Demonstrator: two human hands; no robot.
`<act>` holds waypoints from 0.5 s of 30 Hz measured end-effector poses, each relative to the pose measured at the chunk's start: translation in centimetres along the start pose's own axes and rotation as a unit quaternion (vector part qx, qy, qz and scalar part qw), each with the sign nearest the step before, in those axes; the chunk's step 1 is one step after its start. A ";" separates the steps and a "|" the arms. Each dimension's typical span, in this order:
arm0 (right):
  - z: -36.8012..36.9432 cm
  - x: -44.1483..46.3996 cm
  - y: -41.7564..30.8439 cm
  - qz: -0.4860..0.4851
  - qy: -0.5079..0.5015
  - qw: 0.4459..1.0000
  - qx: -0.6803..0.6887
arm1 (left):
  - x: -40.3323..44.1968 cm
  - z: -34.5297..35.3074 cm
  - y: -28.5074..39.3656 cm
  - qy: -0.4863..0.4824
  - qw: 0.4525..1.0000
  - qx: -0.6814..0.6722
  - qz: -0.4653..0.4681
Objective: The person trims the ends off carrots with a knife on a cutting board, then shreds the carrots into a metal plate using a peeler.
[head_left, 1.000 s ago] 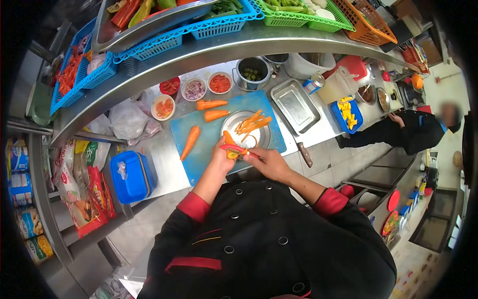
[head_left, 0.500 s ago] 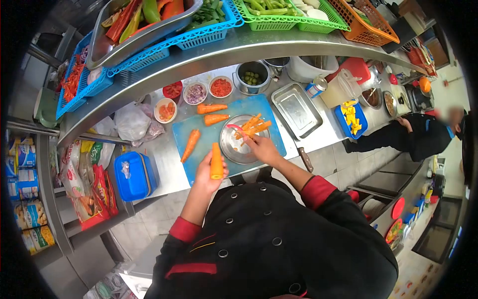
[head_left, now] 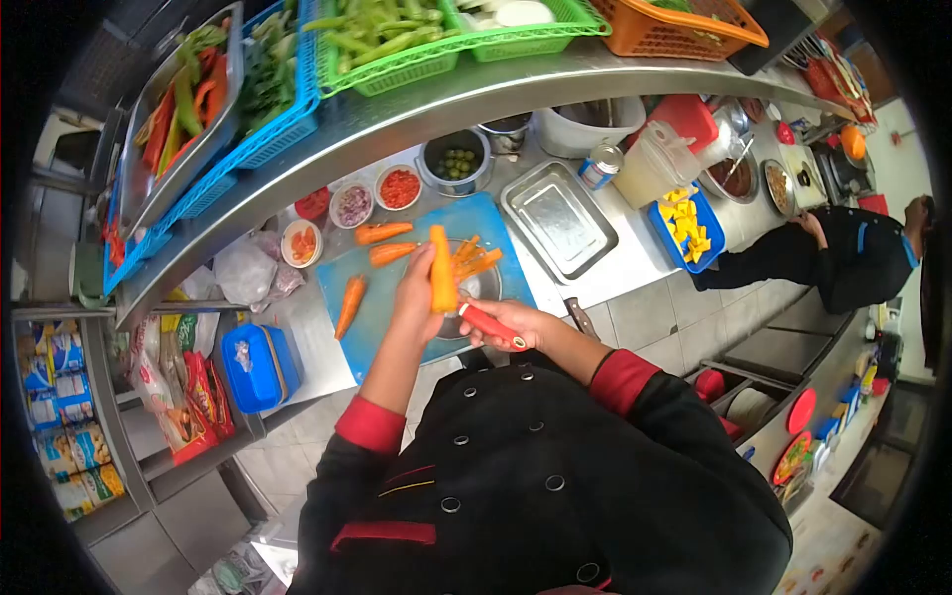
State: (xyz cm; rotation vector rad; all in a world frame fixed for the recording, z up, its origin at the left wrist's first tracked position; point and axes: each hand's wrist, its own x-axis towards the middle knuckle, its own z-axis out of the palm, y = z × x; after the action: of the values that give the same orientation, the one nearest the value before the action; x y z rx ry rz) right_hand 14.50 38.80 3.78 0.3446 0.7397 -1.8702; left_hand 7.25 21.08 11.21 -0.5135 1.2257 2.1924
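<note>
My left hand is closed around a smooth orange carrot, which stands nearly upright. My right hand grips the red handle of a peeler; its head is against the lower end of the carrot, with details hidden. Behind the carrot, a round metal bowl holds carrot strips and sits on a blue cutting board. Three more carrots lie on the board: an upper one, one just below it and one at the left.
A metal tray and a knife lie right of the board. Small bowls of diced vegetables and a pot stand behind. A steel shelf with baskets overhangs the counter. Another person is at the right.
My left hand has raised the carrot and turned it. My right hand has drawn back from the bowl, bringing the peeler to the carrot's near end. The view has shifted slightly.
</note>
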 end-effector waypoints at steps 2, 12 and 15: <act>-0.9 0.0 0.1 0.006 0.014 1.000 -0.004 | 2.5 3.5 -1.3 -0.008 0.998 0.058 0.006; -3.4 -2.1 -0.7 0.008 -0.006 1.000 0.003 | 10.3 10.9 -5.6 -0.024 0.953 0.303 -0.008; -3.7 -3.2 -1.3 0.013 -0.018 1.000 -0.008 | 8.7 7.8 -1.0 0.001 0.957 0.284 0.065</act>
State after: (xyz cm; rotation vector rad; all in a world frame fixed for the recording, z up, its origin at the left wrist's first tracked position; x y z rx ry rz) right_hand 14.27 43.78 3.11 0.3086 0.7218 -1.8409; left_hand 0.85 30.77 9.47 -0.1990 1.8394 1.8081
